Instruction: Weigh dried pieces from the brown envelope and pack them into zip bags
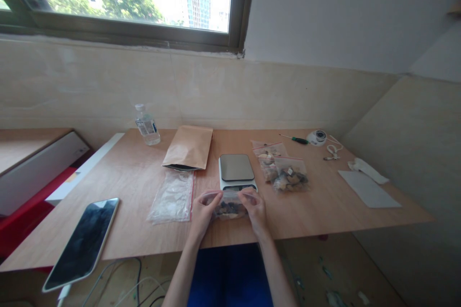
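Both my hands pinch the top edge of a clear zip bag (230,209) with dark and tan pieces inside, close to the table's front edge. My left hand (206,207) grips its left corner, and my right hand (254,205) grips the right one. Just behind the bag lies a kitchen scale (236,168), white with a metal plate; the bag and my fingers partly cover its front. To the right of the scale are filled zip bags (291,175) holding similar pieces. Left of my left hand is a stack of flat clear zip bags (173,196) with red edges.
A brown paper pouch (190,146) and a water bottle (147,125) are at the back left. A phone (82,242) overhangs the front left edge. A screwdriver (299,140), a white dome camera (317,137) and a white sheet (369,189) lie at right.
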`<state>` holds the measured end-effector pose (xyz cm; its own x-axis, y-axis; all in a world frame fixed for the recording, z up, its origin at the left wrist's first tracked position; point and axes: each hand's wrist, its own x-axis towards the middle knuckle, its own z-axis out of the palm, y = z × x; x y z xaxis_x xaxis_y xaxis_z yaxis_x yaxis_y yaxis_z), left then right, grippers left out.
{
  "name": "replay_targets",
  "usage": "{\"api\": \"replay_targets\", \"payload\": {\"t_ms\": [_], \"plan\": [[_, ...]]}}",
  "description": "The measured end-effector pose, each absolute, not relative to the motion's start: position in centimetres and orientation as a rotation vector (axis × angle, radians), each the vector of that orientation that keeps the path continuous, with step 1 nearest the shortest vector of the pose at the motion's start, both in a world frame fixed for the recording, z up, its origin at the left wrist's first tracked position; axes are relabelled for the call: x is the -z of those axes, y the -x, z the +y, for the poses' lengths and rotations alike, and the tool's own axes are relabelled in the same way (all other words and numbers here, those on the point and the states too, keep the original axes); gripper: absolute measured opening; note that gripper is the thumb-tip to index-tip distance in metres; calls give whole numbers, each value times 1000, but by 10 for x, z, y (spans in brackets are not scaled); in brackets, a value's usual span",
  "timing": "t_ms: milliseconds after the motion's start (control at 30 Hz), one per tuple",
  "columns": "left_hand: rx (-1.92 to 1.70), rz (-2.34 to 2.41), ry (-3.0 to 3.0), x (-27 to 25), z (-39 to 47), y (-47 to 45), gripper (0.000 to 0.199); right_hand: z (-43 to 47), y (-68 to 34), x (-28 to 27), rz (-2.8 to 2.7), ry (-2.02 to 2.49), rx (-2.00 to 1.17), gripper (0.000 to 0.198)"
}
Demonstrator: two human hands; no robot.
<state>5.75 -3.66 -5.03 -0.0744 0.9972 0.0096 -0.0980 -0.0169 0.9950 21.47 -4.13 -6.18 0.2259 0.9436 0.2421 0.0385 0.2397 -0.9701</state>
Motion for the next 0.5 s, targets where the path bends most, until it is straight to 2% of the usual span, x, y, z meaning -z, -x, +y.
{"api": "replay_targets", "payload": {"t_ms": [167, 333, 500], "plan": [[-1340, 1213, -1139, 49, -40, -56, 24, -45, -223, 51, -1335, 1128, -753, 17], [-1322, 1202, -1241, 42, -46, -55, 21, -49, -234, 8, -1654, 1227, -419, 24], [-1313, 1120, -1323, 30, -50, -60, 19, -46, -224, -23, -2150, 1224, -389, 11]]}}
